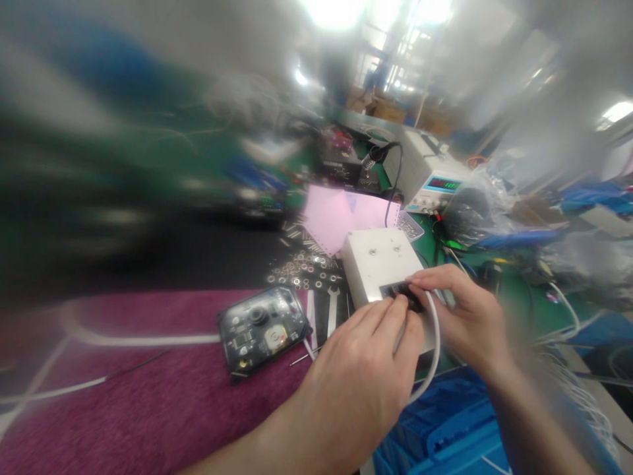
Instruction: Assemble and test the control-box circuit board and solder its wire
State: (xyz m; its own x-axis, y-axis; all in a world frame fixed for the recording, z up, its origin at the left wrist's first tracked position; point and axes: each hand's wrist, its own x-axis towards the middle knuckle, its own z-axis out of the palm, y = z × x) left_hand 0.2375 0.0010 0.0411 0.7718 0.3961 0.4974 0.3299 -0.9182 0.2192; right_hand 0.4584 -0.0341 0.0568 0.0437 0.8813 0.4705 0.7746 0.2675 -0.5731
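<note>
A white box (380, 257) with two small metal fittings on top sits in front of me, a black terminal strip (390, 290) set into its near part. My right hand (465, 316) pinches a white cable (435, 336) near its end, right at that strip. The cable loops down below the hand. My left hand (363, 363) reaches over the box's near side with fingers bent together at the strip; whatever lies under its fingertips is hidden. Left of it, a device in a clear-topped case (267, 330) with a circuit board inside lies on a purple cloth (163, 409).
An open-ended wrench (333, 310) and scattered metal washers (301, 267) lie beyond the device. Pink sheets (341, 214) lie behind the box. A power supply (425, 171) with a lit display stands at the back right. Blue crates (445, 429) are below the bench edge.
</note>
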